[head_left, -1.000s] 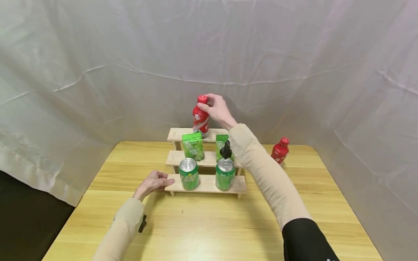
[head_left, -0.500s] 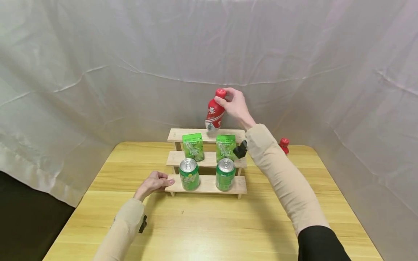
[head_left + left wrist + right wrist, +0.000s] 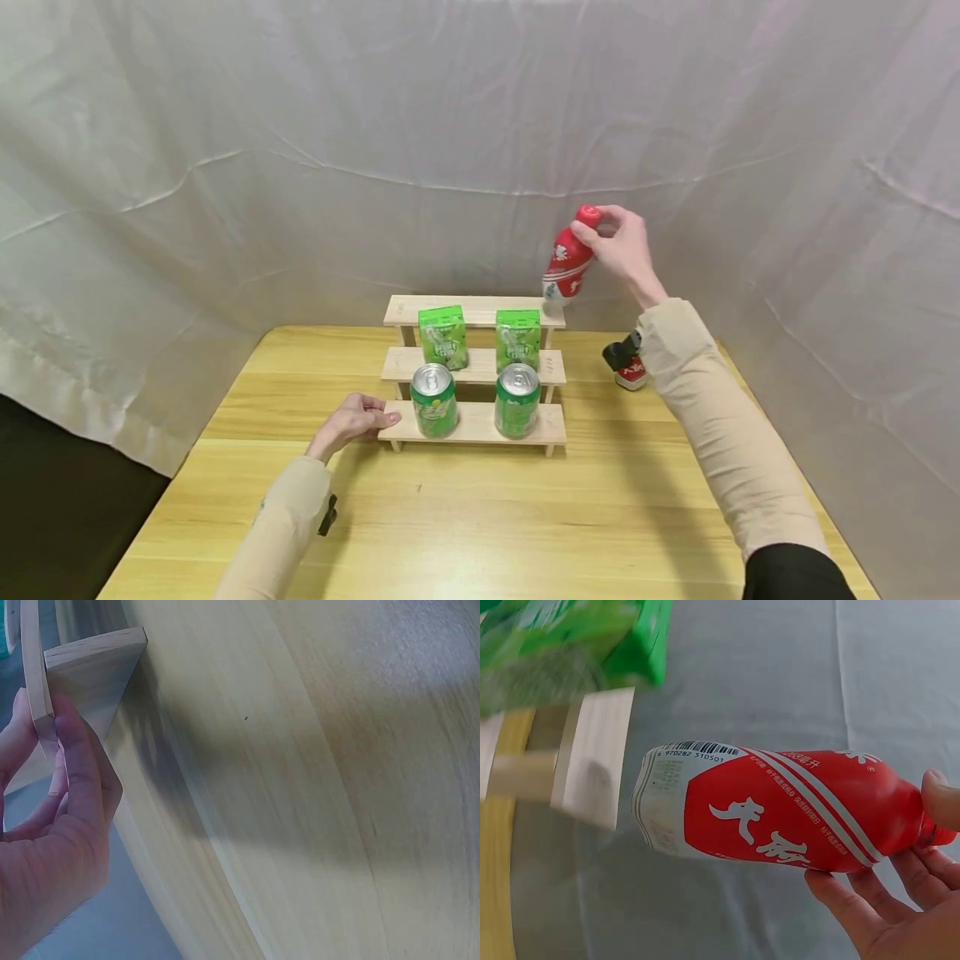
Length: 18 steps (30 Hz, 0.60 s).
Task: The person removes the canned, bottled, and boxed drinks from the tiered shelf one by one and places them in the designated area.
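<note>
My right hand (image 3: 624, 248) holds a red bottle (image 3: 567, 265) by its neck, thumb on one side and fingers on the other. The bottle leans, its base toward the left, over the right end of the top shelf of a three-step wooden stand (image 3: 480, 310). In the right wrist view the white-bottomed bottle (image 3: 780, 806) lies across the frame, apart from the shelf end. My left hand (image 3: 356, 419) pinches the left end of the lowest shelf. In the left wrist view, thumb and fingers stand on either side of that board (image 3: 34, 667).
Two green drink cartons (image 3: 444, 337) stand on the middle shelf, two green cans (image 3: 434, 400) on the lowest. On the wooden table (image 3: 480, 517) to the right, another red bottle (image 3: 632, 377) is mostly hidden behind my right wrist. Grey cloth (image 3: 480, 125) hangs around the table.
The red bottle has been lifted off the top shelf and carried right by my right hand, tilting on the way. My left hand has stayed at the lowest shelf.
</note>
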Motion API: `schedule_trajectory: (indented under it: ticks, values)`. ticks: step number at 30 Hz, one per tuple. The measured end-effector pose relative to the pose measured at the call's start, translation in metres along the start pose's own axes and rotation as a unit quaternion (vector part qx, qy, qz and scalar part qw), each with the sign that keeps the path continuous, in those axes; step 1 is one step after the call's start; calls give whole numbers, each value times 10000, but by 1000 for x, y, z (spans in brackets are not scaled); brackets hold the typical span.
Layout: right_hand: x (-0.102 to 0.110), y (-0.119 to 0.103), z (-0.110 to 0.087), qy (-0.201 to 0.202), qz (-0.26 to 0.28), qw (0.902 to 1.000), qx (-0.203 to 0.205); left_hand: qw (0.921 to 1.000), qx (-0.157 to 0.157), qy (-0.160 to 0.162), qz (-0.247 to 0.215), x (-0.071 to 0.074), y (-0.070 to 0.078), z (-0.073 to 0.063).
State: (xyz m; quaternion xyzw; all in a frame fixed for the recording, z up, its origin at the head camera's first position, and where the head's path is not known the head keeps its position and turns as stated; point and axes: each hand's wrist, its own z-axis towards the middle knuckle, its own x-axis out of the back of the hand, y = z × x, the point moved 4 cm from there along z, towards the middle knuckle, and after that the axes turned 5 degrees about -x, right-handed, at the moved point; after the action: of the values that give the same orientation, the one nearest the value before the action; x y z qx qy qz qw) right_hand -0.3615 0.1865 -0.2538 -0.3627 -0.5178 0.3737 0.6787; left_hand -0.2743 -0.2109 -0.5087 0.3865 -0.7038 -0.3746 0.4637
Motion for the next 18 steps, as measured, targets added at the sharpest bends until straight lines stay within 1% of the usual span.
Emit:
schedule_trajectory:
  ticks: [4,9,13,18]
  values:
    - [15,13,-4,114,-228,9996,-108,10000,-8,33,-10,1,0,-1]
    - [24,34,-9,169,-388,9987,-281,10000,2,55,25,0,1,-1]
    - [24,53,-13,174,-394,9981,-445,9999,-14,54,112,0,2,0]
    - [16,83,-16,144,-324,9970,-688,10000,-19,33,78,-1,2,0]
